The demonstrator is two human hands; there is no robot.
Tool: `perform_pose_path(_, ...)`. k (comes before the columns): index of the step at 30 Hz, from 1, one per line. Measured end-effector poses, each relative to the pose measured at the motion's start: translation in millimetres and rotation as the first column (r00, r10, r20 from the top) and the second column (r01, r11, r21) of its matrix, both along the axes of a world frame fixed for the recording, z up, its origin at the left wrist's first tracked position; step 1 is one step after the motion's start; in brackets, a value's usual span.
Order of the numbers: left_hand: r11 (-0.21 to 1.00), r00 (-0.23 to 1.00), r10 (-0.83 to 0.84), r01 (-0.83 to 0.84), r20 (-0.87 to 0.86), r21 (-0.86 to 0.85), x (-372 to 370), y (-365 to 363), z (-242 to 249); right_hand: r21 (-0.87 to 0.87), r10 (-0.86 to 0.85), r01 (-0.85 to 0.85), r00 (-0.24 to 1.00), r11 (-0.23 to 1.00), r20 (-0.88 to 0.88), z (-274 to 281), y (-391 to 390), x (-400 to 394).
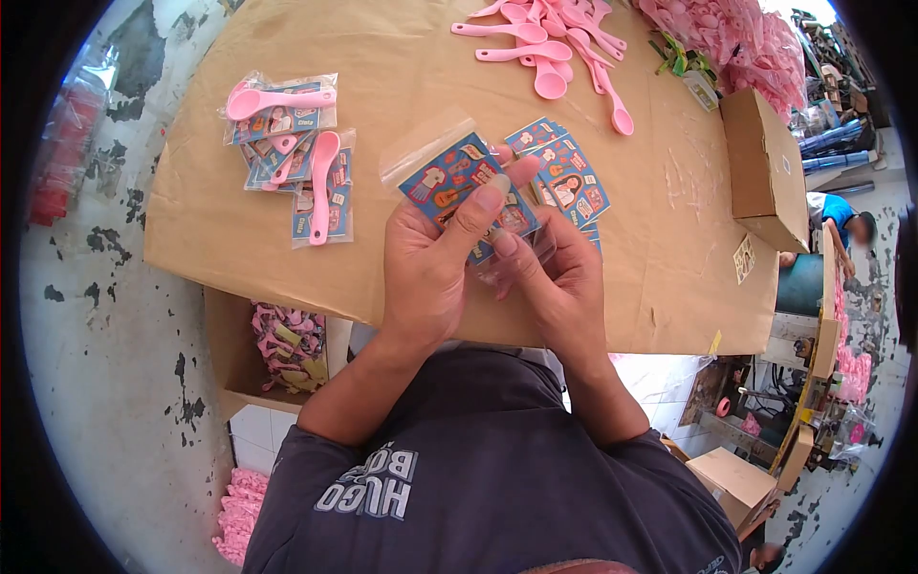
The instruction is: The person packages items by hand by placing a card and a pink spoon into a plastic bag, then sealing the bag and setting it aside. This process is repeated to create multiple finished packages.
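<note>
Both hands meet near the table's front edge around a blue printed card in a clear bag. My left hand grips the card's left side, thumb on top. At its right lower edge, my right hand pinches the clear plastic. Just behind my right hand lies a fanned stack of blue cards. Over on the left are bagged cards with pink spoons; one spoon lies on the nearest bag. A heap of loose pink spoons is at the table's far side.
An open cardboard box stands at the table's right edge, beside a large bag of pink items. Below the table's left front edge is a box of packed pink pieces. Another person is at the far right.
</note>
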State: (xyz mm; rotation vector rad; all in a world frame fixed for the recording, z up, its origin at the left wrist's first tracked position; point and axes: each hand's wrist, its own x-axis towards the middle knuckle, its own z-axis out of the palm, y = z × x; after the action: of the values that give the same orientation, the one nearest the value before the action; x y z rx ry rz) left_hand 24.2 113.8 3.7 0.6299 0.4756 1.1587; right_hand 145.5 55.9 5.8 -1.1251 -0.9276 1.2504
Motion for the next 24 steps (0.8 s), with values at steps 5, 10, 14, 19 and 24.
perform_pose_path(5,0.990,0.987,-0.140,0.140,-0.076,-0.002,-2,-1,-5,0.017,-0.055,0.055,0.998,0.998,-0.001,-1,-1,-3)
perform_pose_path(10,0.998,0.998,-0.061,0.061,-0.013,-0.001,-2,1,-4,0.002,-0.001,0.001,1.000,1.000,0.000,-1,-2,2)
perform_pose_path(14,1.000,0.999,-0.029,0.029,0.018,-0.003,-4,3,-1,-0.015,0.008,-0.008,0.999,1.000,-0.040,-5,-4,5)
perform_pose_path(19,0.993,0.993,-0.120,0.120,0.004,-0.002,1,-6,-3,0.034,-0.029,0.031,0.999,0.999,-0.043,-4,-4,3)
perform_pose_path(24,0.988,0.988,-0.152,0.152,-0.018,0.001,1,-9,0,0.079,-0.018,0.023,0.998,0.997,-0.063,-7,-5,5)
